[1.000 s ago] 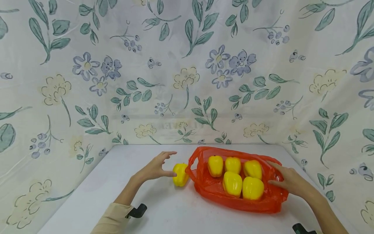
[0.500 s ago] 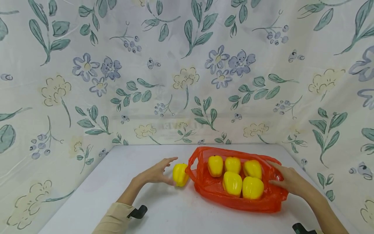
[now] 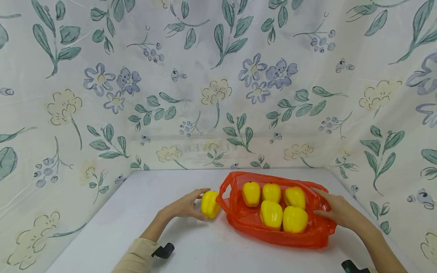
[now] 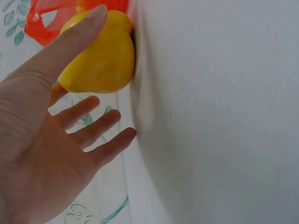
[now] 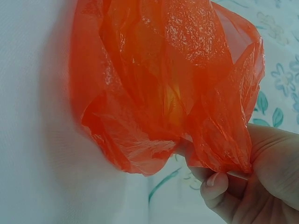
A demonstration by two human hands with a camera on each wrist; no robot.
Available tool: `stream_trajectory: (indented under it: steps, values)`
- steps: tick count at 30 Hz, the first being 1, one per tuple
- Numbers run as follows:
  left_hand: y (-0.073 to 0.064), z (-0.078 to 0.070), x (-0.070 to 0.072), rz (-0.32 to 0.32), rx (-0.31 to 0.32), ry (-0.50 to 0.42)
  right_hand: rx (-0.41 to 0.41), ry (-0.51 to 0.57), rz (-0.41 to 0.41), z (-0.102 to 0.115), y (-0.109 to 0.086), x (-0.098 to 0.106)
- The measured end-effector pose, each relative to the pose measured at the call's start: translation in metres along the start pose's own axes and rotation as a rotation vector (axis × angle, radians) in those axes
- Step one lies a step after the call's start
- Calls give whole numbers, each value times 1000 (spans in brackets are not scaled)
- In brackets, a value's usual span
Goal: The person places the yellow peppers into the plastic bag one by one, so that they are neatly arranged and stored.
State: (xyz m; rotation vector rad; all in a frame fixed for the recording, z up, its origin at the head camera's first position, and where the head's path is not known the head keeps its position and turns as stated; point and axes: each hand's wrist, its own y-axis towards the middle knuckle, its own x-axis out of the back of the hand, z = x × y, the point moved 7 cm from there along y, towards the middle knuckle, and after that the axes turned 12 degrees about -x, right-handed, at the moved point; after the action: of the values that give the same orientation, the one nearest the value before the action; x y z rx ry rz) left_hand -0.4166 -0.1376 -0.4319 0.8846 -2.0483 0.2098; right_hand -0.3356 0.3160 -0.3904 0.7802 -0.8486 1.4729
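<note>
A yellow bell pepper (image 3: pixel 210 205) stands on the white table, just left of the mouth of a red plastic bag (image 3: pixel 246 223). My left hand (image 3: pixel 186 204) has its thumb and index finger round opposite sides of this pepper. In the left wrist view the thumb lies across the pepper (image 4: pixel 105 60), and the other fingers extend away from it. Several more yellow bell peppers (image 3: pixel 271 214) lie in the bag, which is spread sideways. At the bag's right end my right hand (image 3: pixel 338 210) grips the plastic; in the right wrist view the bunched bag (image 5: pixel 154 84) partly hides its fingers.
The white table (image 3: pixel 136 212) ends at a curtain (image 3: pixel 191 125) printed with leaves and flowers, which hangs behind and at both sides. Black wrist devices show at the left forearm (image 3: pixel 164 251) and right forearm (image 3: pixel 351 266).
My left hand has moved slightly toward the near side and right, and its thumb and index finger have come in round the loose pepper. The right hand and bag stay put.
</note>
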Motion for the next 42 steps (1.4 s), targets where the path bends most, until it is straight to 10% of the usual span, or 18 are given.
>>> stream_trajectory:
  steps: [27, 42]
  values:
    - [-2, 0, -4, -58, -12, -3, -6, 5, 9, 0, 0, -1]
    - [-2, -16, 20, -130, -11, 66, -19, 1, 15, 1, -1, -1]
